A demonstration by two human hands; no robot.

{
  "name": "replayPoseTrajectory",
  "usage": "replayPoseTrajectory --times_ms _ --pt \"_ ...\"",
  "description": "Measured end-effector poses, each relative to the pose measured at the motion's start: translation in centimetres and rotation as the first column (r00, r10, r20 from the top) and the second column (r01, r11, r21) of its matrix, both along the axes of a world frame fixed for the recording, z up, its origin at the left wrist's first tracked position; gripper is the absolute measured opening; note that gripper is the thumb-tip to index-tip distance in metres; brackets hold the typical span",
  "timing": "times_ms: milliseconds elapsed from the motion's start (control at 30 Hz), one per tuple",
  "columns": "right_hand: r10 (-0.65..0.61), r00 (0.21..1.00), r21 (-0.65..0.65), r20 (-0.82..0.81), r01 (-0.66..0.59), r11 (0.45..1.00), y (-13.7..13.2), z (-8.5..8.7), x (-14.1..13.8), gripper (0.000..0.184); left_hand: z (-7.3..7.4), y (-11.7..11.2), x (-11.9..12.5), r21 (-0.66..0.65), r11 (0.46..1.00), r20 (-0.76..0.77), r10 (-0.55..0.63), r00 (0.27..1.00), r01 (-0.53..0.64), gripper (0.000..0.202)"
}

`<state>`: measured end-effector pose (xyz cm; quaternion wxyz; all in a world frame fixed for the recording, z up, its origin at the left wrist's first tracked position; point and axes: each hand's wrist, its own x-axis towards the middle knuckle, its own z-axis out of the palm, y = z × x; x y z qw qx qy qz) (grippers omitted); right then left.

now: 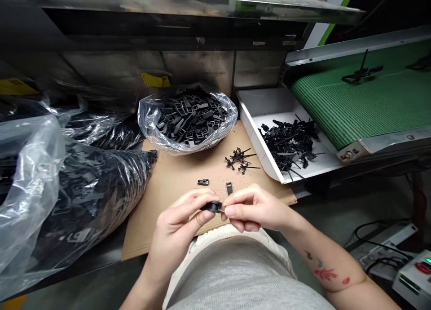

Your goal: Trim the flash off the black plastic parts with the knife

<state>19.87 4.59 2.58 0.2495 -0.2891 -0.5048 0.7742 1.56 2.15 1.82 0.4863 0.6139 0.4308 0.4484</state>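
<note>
My left hand (183,215) pinches a small black plastic part (213,206) between thumb and fingers, close to my body. At the part's right end, my right hand (254,209) is closed in a pinch; a thin sliver shows at its fingertips, too small to name. Just beyond the hands, a black clip-like piece (203,182) and a second black piece with a square opening (229,188) lie on the cardboard sheet (175,175). Farther right on the cardboard is a small cluster of black parts with long thin stems (238,157).
An open clear bag (148,121) full of black pieces stands at the back. Large plastic bags (97,188) of black parts crowd the left. A white tray (251,126) holds a heap of stemmed black parts, beside a green conveyor belt (336,108) carrying black assemblies.
</note>
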Motion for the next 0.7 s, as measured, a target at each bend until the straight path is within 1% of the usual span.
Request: replayPoseTrajectory --times_ms 33,67,100,133,167,200,233,267,300,333,367,400,433,467,500,533,567,600,667,700 --pt "0.102 0.993 -0.098 -0.064 -0.108 0.989 0.3 -0.1 0.2 0.014 0.1 0.1 0.0 0.012 1.0 -0.021 -0.001 1.0 0.001 0.028" --pt "0.187 0.974 -0.166 -0.125 -0.206 0.964 0.5 -0.2 0.5 0.014 0.2 0.1 0.1 0.026 1.0 -0.04 0.005 0.999 -0.004 0.028" --pt "0.242 0.955 -0.202 -0.173 -0.275 0.94 0.6 -0.2 0.7 0.014 0.3 0.1 0.2 0.039 0.999 -0.059 0.021 0.998 -0.018 0.028" --pt "0.263 0.944 -0.207 -0.2 -0.303 0.93 0.6 -0.1 0.8 0.014 0.5 0.1 0.3 0.052 0.998 -0.076 0.043 0.996 -0.039 0.028" --pt "0.246 0.948 -0.188 -0.202 -0.285 0.94 0.4 -0.1 0.9 0.015 0.5 0.1 0.5 0.061 0.996 -0.089 0.077 0.993 -0.071 0.026" --pt "0.19 0.964 -0.151 -0.184 -0.219 0.964 0.1 0.0 1.0 0.016 0.6 0.0 0.6 0.063 0.991 -0.092 0.123 0.988 -0.117 0.025" --pt "0.098 0.985 -0.092 -0.142 -0.112 0.989 -0.4 0.1 0.9 0.018 0.6 -0.1 0.7 0.045 0.985 -0.094 0.172 0.981 -0.169 0.023" --pt "-0.02 0.997 -0.005 -0.076 0.02 1.0 -1.0 0.1 0.8 0.02 0.7 -0.2 0.8 0.014 0.977 -0.095 0.215 0.972 -0.214 0.022" --pt "-0.154 0.988 0.121 0.006 0.153 0.981 -1.6 0.1 0.6 0.021 0.7 -0.3 1.0 -0.031 0.968 -0.096 0.246 0.965 -0.25 0.021" --pt "-0.289 0.954 0.28 0.083 0.256 0.925 -2.3 0.0 0.3 0.021 0.7 -0.5 1.1 -0.081 0.959 -0.095 0.265 0.959 -0.273 0.02" --pt "-0.414 0.9 0.453 0.135 0.315 0.834 -2.9 -0.2 0.0 0.021 0.7 -0.6 1.3 -0.128 0.949 -0.093 0.278 0.956 -0.288 0.019" --pt "-0.519 0.841 0.613 0.151 0.332 0.717 -3.4 -0.4 -0.4 0.021 0.7 -0.6 1.5 -0.162 0.942 -0.09 0.283 0.955 -0.294 0.019" --pt "-0.595 0.792 0.737 0.137 0.32 0.595 -3.7 -0.7 -0.9 0.021 0.8 -0.7 1.7 -0.179 0.937 -0.085 0.29 0.953 -0.301 0.019" --pt "-0.643 0.758 0.818 0.111 0.298 0.493 -3.9 -1.1 -1.3 0.021 0.8 -0.6 1.9 -0.186 0.933 -0.078 0.3 0.951 -0.309 0.02" --pt "-0.672 0.736 0.863 0.087 0.282 0.42 -3.9 -1.4 -1.7 0.021 0.9 -0.6 2.0 -0.188 0.931 -0.073 0.304 0.95 -0.312 0.019" --pt "-0.691 0.72 0.886 0.07 0.272 0.374 -3.8 -1.6 -2.0 0.02 0.9 -0.5 2.2 -0.181 0.934 -0.07 0.302 0.951 -0.309 0.019" --pt "-0.703 0.708 0.9 0.065 0.263 0.348 -3.6 -1.8 -2.2 0.019 1.0 -0.5 2.3 -0.173 0.937 -0.073 0.296 0.952 -0.304 0.019" --pt "-0.71 0.701 0.907 0.072 0.25 0.339 -3.4 -1.9 -2.3 0.019 1.0 -0.4 2.4 -0.161 0.94 -0.077 0.292 0.953 -0.301 0.018" --pt "-0.706 0.701 0.905 0.098 0.232 0.356 -3.1 -1.8 -2.3 0.019 0.9 -0.3 2.4 -0.126 0.946 -0.09 0.289 0.953 -0.299 0.017" --pt "-0.696 0.709 0.896 0.114 0.23 0.381 -3.0 -1.7 -2.2 0.02 0.9 -0.3 2.4 -0.099 0.949 -0.1 0.289 0.952 -0.299 0.017"
